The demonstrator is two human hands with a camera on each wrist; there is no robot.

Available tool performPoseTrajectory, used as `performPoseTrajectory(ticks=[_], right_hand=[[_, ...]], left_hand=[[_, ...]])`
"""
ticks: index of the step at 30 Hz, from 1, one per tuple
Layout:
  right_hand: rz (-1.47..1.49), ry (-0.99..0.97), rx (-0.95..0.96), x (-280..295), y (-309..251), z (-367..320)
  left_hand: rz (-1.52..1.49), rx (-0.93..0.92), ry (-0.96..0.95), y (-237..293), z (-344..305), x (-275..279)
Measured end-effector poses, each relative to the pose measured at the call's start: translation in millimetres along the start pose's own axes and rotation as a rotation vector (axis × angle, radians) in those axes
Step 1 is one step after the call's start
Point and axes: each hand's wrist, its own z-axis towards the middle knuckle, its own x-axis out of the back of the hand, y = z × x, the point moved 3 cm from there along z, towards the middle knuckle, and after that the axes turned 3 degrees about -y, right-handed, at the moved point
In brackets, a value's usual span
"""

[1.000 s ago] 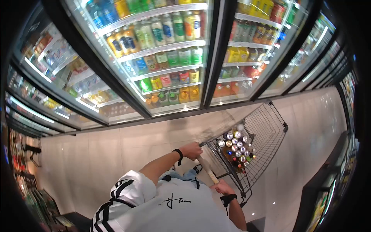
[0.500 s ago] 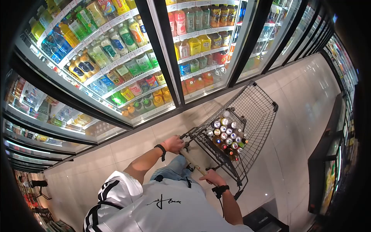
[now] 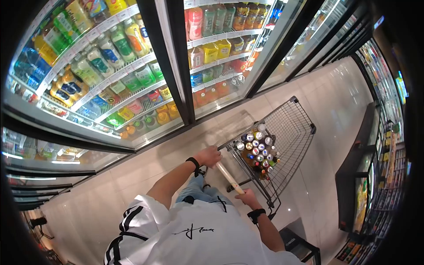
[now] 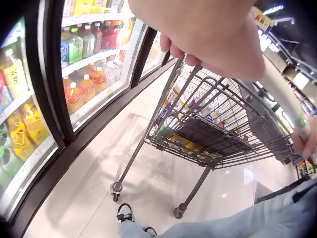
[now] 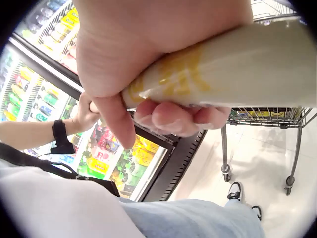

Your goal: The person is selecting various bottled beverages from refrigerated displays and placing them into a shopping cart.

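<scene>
A grey wire shopping cart [image 3: 293, 141] stands in front of me in the head view. Both hands are on its pale handlebar [image 3: 229, 178]. My left hand [image 3: 208, 156] grips the bar's far left end, beside the fridge side. Toward the other end, my right hand [image 3: 250, 198] wraps it, with the thumb below the yellow-printed bar [image 5: 183, 74] in the right wrist view. In the back part of the cart stand several cans and bottles [image 3: 259, 152], packed close together with their tops up. From the left wrist view, the cart's basket shows below my left hand [image 4: 208, 39].
Glass-door drink fridges [image 3: 176, 66] line the left and far side, their shelves full of bottles. A dark low display case [image 3: 353, 185] stands on the right. Stocked shelves [image 3: 388, 168] rise behind it. Pale glossy floor tiles [image 3: 329, 101] run along the aisle.
The fridges have slid left in the head view as the cart and I moved along the aisle and the view turned. Both hands have stayed on the handlebar.
</scene>
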Motion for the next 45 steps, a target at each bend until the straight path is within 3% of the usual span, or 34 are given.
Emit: performPoseTrajectory(ticks=[2, 4, 6, 11, 14, 15, 18, 28, 32, 37, 45], right_hand=[[-0.274, 0.351, 0.161, 14.4, -13.8, -0.4], [-0.382, 0.449, 0.181, 23.7, -20.6, 0.6], [-0.629, 0.625, 0.250, 36.9, -32.4, 1.2], [-0.601, 0.746, 0.305, 75.9, -45.4, 0.7], [-0.629, 0.771, 0.300, 105.7, -44.6, 1.0], [-0.616, 0.790, 0.338, 116.6, -38.1, 5.2], [-0.590, 0.822, 0.373, 152.1, -29.7, 8.1], [-0.511, 0.896, 0.492, 287.1, -9.4, -1.0], [-0.477, 0.879, 0.467, 345.1, 1.7, -2.7], [-0.466, 0.816, 0.288, 415.4, 11.8, 0.8], [-0.502, 0.821, 0.285, 508.3, 16.7, 3.2]], left_hand=[[-0.020, -0.042, 0.087, -14.5, 21.3, -2.0], [-0.072, -0.052, 0.040, -22.4, 42.0, 4.7], [0.016, -0.031, 0.171, -25.7, 59.1, 11.3], [0.150, -0.033, 0.119, -33.2, 109.1, 10.4], [0.064, -0.046, 0.111, -38.8, 143.4, 4.1], [0.035, -0.064, 0.193, -38.3, 152.1, 11.1], [0.022, -0.023, 0.067, -35.4, 190.8, 14.2], [-0.002, 0.012, 0.185, -17.2, 324.8, 22.8], [-0.022, 0.092, 0.066, -12.5, 384.8, 19.7], [0.052, 0.127, -0.023, -12.7, 455.8, 16.5], [0.065, 0.125, 0.057, -18.3, 547.7, 8.1]])
